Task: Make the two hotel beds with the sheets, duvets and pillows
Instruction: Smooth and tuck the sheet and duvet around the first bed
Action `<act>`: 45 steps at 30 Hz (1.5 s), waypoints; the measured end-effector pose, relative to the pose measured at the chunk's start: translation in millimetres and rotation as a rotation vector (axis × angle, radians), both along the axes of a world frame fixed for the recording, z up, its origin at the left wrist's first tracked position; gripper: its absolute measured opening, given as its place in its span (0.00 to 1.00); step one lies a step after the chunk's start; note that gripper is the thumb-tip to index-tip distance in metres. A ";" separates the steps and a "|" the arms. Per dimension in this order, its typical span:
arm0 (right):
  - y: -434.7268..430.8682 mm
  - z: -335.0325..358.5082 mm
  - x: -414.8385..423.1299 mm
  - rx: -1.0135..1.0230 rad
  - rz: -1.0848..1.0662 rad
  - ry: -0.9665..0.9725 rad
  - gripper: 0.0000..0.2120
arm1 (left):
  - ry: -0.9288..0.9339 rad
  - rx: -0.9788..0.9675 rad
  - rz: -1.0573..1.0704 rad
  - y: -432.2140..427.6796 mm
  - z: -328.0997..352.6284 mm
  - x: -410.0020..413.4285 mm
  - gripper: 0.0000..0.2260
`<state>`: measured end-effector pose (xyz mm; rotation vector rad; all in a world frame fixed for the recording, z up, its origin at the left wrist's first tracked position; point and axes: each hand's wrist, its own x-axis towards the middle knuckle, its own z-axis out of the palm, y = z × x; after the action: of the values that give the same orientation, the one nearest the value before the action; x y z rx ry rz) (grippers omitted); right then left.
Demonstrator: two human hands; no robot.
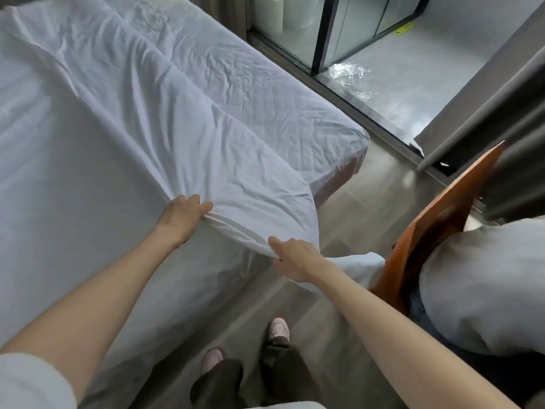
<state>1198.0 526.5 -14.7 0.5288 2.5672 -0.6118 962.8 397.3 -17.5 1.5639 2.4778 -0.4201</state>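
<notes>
Here the left hand (184, 215) and right hand (295, 259) each pinch the sheet (206, 128), fingers (203, 206) curled over its edge.

White sheet (206, 137), plain; orange-brown wooden chair (436, 219); grey curtain (486, 113); pale pink shoes (278, 332)

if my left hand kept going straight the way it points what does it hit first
Probably the folded white sheet itself: the left hand grips its edge and points up and right across it, over the bed. Depth beyond the fold is unclear.
</notes>
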 end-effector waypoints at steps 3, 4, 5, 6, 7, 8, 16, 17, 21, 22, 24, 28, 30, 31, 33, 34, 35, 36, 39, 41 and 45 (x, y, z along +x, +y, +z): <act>-35.5 -8.7 0.0 0.007 -0.005 -0.019 0.07 | 0.009 -0.019 -0.015 -31.8 -2.3 2.0 0.23; -49.6 -11.3 -0.6 0.008 -0.012 -0.028 0.07 | 0.009 -0.022 -0.016 -44.4 -4.9 2.0 0.22; -64.0 -14.8 -1.6 0.007 -0.021 -0.036 0.07 | 0.011 -0.025 -0.019 -56.9 -8.2 0.7 0.22; -79.4 -18.3 -3.4 0.004 -0.031 -0.044 0.07 | 0.015 -0.030 -0.021 -69.4 -10.6 -1.5 0.23; -98.9 -22.7 -5.9 -0.009 -0.048 -0.050 0.07 | 0.018 -0.035 -0.018 -84.9 -13.6 -4.9 0.22; -113.1 -27.2 -7.7 -0.023 -0.070 -0.050 0.07 | 0.020 -0.040 -0.012 -95.2 -15.8 -8.0 0.22; -204.5 -78.2 -1.2 -0.347 -0.224 -0.270 0.19 | -0.272 -0.233 0.103 -199.9 -51.9 -8.4 0.14; -204.1 -77.5 -0.3 -0.326 -0.232 -0.236 0.19 | -0.316 -0.197 0.128 -207.6 -53.6 -5.8 0.16; -185.2 -61.6 -7.7 -0.255 -0.311 -0.136 0.19 | -0.375 -0.045 0.224 -214.3 -44.5 -5.7 0.19; -177.6 -56.8 -11.3 -0.237 -0.327 -0.116 0.19 | -0.388 0.004 0.257 -211.0 -40.7 -7.1 0.19; -160.1 -48.8 -20.8 -0.205 -0.354 -0.076 0.19 | -0.421 0.102 0.335 -201.5 -32.9 -11.0 0.19; -117.2 -43.2 -43.5 -0.175 -0.401 0.017 0.18 | -0.461 0.254 0.513 -180.9 -25.8 -21.7 0.20; -91.3 -40.5 -58.7 -0.143 -0.397 0.064 0.18 | -0.473 0.321 0.615 -169.9 -27.0 -27.4 0.20; -77.7 -39.3 -66.8 -0.117 -0.380 0.082 0.17 | -0.474 0.345 0.667 -164.4 -28.5 -30.0 0.21; -50.3 -37.5 -83.3 -0.083 -0.344 0.095 0.16 | -0.488 0.370 0.776 -154.8 -34.2 -34.0 0.21; -36.2 -37.4 -91.6 -0.073 -0.322 0.102 0.16 | -0.506 0.385 0.840 -150.8 -38.1 -35.3 0.22; -22.0 -37.4 -100.0 -0.064 -0.302 0.114 0.16 | -0.527 0.406 0.911 -147.6 -41.5 -35.3 0.23; -7.6 -36.8 -108.3 -0.053 -0.291 0.128 0.15 | -0.548 0.428 0.988 -144.6 -44.3 -34.7 0.23; 32.1 -34.1 -129.2 -0.034 -0.273 0.152 0.15 | -0.580 0.499 1.210 -137.2 -49.6 -27.7 0.25; 54.5 -35.7 -143.1 -0.034 -0.239 0.153 0.15 | -0.583 0.539 1.336 -134.1 -53.4 -21.0 0.26; 87.4 -44.9 -174.7 -0.054 -0.269 0.127 0.17 | -0.642 0.571 1.554 -131.1 -68.7 -15.2 0.28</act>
<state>1023.3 613.9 -59.6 0.8504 2.6094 -0.8275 947.7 266.2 -86.1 -0.4664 2.4239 0.8903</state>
